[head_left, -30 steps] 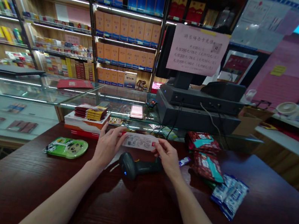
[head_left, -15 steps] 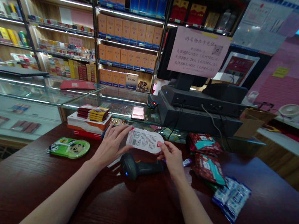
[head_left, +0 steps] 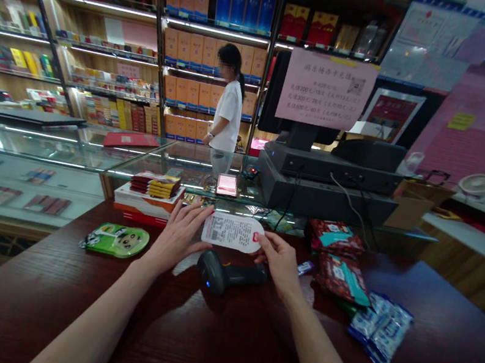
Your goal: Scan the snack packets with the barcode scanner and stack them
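Note:
I hold a white packet (head_left: 234,233) with printed text and a barcode between both hands, just above a black barcode scanner (head_left: 227,272) lying on the dark wooden counter (head_left: 216,338). My left hand (head_left: 178,234) grips the packet's left end with fingers curled round it. My right hand (head_left: 278,260) pinches its right end. The packet's printed back faces me.
Red snack bags (head_left: 336,256) and blue packets (head_left: 380,328) lie to the right. A green panda-print item (head_left: 117,239) and a stack of boxes (head_left: 147,196) sit to the left. A till with a monitor (head_left: 319,169) stands behind. A person in white (head_left: 227,114) stands by the shelves.
The packet was tipped up from flat so its printed back faces me. A person in white has come into view behind the glass counter.

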The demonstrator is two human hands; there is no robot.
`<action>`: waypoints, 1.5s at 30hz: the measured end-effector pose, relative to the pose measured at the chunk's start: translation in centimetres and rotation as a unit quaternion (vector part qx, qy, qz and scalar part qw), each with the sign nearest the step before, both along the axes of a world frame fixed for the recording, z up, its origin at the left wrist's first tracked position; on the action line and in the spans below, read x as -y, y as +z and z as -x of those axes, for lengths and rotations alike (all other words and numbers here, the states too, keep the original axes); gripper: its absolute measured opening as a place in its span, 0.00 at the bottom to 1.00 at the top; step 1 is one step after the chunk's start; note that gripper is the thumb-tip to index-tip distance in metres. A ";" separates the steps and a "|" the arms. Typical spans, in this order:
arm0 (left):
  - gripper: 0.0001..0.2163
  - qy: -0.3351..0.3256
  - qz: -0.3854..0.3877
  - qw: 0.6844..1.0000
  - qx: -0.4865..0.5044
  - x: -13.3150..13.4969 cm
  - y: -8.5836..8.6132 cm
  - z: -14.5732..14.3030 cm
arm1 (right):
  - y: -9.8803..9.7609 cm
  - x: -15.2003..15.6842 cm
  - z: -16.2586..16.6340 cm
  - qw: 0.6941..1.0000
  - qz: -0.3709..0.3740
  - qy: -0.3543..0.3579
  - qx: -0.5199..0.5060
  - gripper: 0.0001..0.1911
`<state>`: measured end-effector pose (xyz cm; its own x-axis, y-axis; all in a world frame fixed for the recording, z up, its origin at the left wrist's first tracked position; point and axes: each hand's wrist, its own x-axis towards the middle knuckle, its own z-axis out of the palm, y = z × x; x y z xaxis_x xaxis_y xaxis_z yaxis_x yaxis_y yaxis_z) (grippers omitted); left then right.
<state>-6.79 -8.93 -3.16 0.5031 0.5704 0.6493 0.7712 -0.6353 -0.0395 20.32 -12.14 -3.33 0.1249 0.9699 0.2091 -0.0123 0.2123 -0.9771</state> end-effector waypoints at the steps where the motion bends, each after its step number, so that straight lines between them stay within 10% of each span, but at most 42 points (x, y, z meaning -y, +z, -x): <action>1: 0.41 0.000 0.002 1.000 0.004 0.0 0.1 0.1 | 0.0 0.0 0.1 1.000 -0.001 0.002 0.001 0.24; 30: 0.34 0.088 -0.026 0.994 0.050 -0.8 -1.1 1.9 | -1.7 -0.4 -1.1 0.993 -0.006 0.068 0.094 0.31; 45: 0.33 0.145 -0.045 0.986 0.076 -0.9 -1.6 2.2 | -1.0 2.2 -2.4 0.850 -0.090 0.188 0.483 0.43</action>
<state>-9.00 -8.01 -4.74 0.2209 0.6119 0.7594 0.9210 -0.3870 0.0439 22.73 -14.37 -4.32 -0.5012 0.8448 0.1875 0.6777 0.5179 -0.5220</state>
